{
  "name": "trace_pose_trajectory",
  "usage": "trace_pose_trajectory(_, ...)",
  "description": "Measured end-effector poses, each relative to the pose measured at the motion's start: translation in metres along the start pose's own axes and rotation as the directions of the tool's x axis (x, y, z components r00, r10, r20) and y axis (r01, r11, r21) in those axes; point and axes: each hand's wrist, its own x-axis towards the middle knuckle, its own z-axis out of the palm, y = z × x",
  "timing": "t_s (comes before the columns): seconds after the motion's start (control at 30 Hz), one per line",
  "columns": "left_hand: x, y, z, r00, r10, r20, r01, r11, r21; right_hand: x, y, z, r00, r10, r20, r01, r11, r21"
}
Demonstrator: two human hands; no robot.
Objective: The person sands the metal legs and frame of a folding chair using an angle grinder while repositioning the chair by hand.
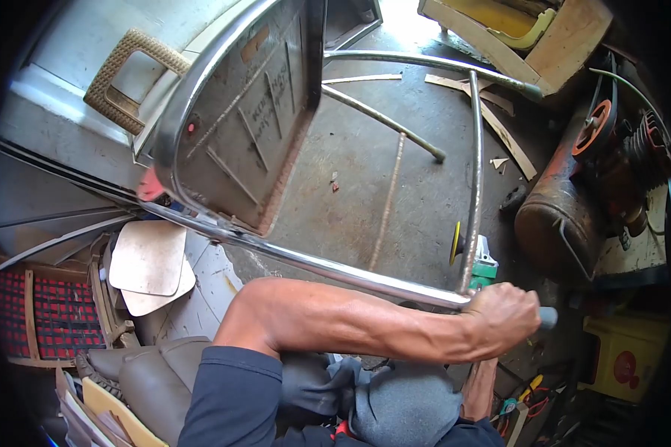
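A metal-framed chair (350, 277) lies tipped over, its worn seat underside facing up and its tubular legs reaching right. My left arm crosses the view, and my left hand (502, 320) is wrapped round the near leg, close to its grey rubber tip (548, 318). Below that hand my right forearm (481, 387) shows; my right hand's fingers are hidden behind the left. A green power tool (484, 262) with a yellow-edged disc lies on the floor beside the chair's crossbar.
At right stands a rusty compressor tank (555, 223), with a yellow box (622, 361) below it. Wood strips (508, 140) lie on the far floor. A woven frame (130, 78), pale boards (149, 261) and a red checked panel (63, 313) are at left.
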Motion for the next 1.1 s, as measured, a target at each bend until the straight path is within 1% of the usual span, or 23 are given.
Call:
trace_pose_trajectory(0.03,0.001,0.005,-0.006,0.993,-0.03,-0.11,0.025,0.999,-0.047,-0.001,-0.001,0.0,1.0,-0.001,-0.005,0.001,1.0,-0.003)
trace_pose_trajectory(0.07,0.002,0.005,-0.013,0.994,-0.029,-0.107,0.024,0.999,-0.047,-0.002,-0.003,-0.001,1.0,-0.002,-0.009,0.002,1.0,-0.006)
trace_pose_trajectory(0.13,0.005,-0.005,-0.032,0.977,-0.029,-0.211,0.014,0.997,-0.072,-0.006,-0.005,-0.003,1.0,-0.02,-0.012,0.02,1.0,-0.017)
trace_pose_trajectory(0.17,0.004,-0.016,-0.032,0.981,-0.035,-0.191,0.005,0.988,-0.157,-0.007,-0.006,-0.004,1.0,-0.03,-0.008,0.03,0.999,-0.023)
trace_pose_trajectory(0.2,0.002,-0.022,-0.021,0.979,-0.025,-0.2,-0.008,0.987,-0.162,-0.009,-0.005,-0.006,0.999,-0.037,-0.014,0.036,0.999,-0.037)
trace_pose_trajectory(0.27,-0.001,-0.024,0.003,0.995,0.03,0.091,-0.021,0.995,-0.097,-0.007,-0.009,-0.009,0.998,-0.054,-0.015,0.053,0.996,-0.068)
trace_pose_trajectory(0.33,-0.011,-0.026,-0.011,0.988,0.098,0.121,-0.088,0.992,-0.092,-0.007,-0.014,-0.012,0.997,-0.079,-0.024,0.076,0.992,-0.102)
trace_pose_trajectory(0.43,-0.024,-0.047,-0.047,0.998,0.055,0.016,-0.055,0.998,-0.028,0.0,-0.025,-0.011,0.99,-0.14,0.0,0.137,0.972,-0.192)
trace_pose_trajectory(0.5,-0.048,-0.056,-0.059,0.997,0.057,-0.046,-0.055,0.998,0.037,0.005,-0.045,-0.006,0.99,-0.137,0.034,0.14,0.927,-0.347)
trace_pose_trajectory(0.53,-0.057,-0.059,-0.072,0.998,-0.011,0.067,0.01,1.0,0.017,0.007,-0.056,0.001,0.99,-0.128,0.058,0.141,0.888,-0.438)
trace_pose_trajectory(0.57,-0.067,-0.058,-0.086,0.997,0.028,0.07,-0.032,0.998,0.045,0.006,-0.086,0.016,0.998,0.065,0.026,-0.042,0.851,-0.524)
trace_pose_trajectory(0.63,-0.079,-0.06,-0.105,0.994,0.08,0.068,-0.085,0.994,0.062,0.01,-0.112,0.036,0.997,0.025,0.071,0.023,0.794,-0.607)
trace_pose_trajectory(0.7,-0.079,-0.062,-0.113,0.991,0.124,0.039,-0.126,0.99,0.058,0.023,-0.111,0.046,0.993,-0.006,0.114,0.073,0.806,-0.588)
trace_pose_trajectory(0.73,-0.071,-0.061,-0.114,0.986,0.046,0.161,-0.056,0.997,0.056,0.025,-0.113,0.054,0.992,0.013,0.122,0.059,0.818,-0.572)
trace_pose_trajectory(0.8,-0.065,-0.068,-0.114,0.99,0.14,-0.001,-0.14,0.99,-0.021,0.047,-0.075,0.031,0.962,-0.064,0.264,0.243,0.638,-0.731)
trace_pose_trajectory(0.83,-0.06,-0.068,-0.122,0.996,0.085,0.035,-0.083,0.995,-0.055,0.059,-0.056,0.019,0.945,-0.069,0.319,0.309,0.502,-0.807)
trace_pose_trajectory(0.9,-0.056,-0.06,-0.153,0.989,-0.044,0.142,0.06,0.992,-0.111,0.04,-0.091,0.059,0.96,0.19,0.206,0.098,0.459,-0.883)
trace_pose_trajectory(0.93,-0.058,-0.058,-0.166,0.991,-0.037,0.128,0.05,0.994,-0.1,0.041,-0.107,0.073,0.949,0.256,0.182,0.086,0.344,-0.935)
trace_pose_trajectory(0.97,-0.061,-0.057,-0.175,0.987,-0.033,0.158,0.049,0.994,-0.097,0.035,-0.101,0.074,0.953,0.173,0.248,0.145,0.458,-0.877)
trace_pose_trajectory(1.0,-0.064,-0.056,-0.179,0.98,-0.033,0.196,0.054,0.993,-0.106,0.031,-0.095,0.075,0.954,0.085,0.288,0.217,0.469,-0.856)
trace_pose_trajectory(1.03,-0.068,-0.06,-0.171,0.977,0.004,0.212,0.026,0.99,-0.139,0.031,-0.089,0.072,0.953,0.088,0.291,0.218,0.47,-0.855)
trace_pose_trajectory(1.07,-0.071,-0.061,-0.162,0.973,0.042,0.228,-0.002,0.985,-0.174,0.031,-0.087,0.071,0.909,0.089,0.408,0.326,0.458,-0.827)
trace_pose_trajectory(1.1,-0.073,-0.057,-0.153,0.959,0.014,0.282,0.031,0.987,-0.157,0.029,-0.09,0.073,0.885,0.134,0.447,0.365,0.397,-0.842)
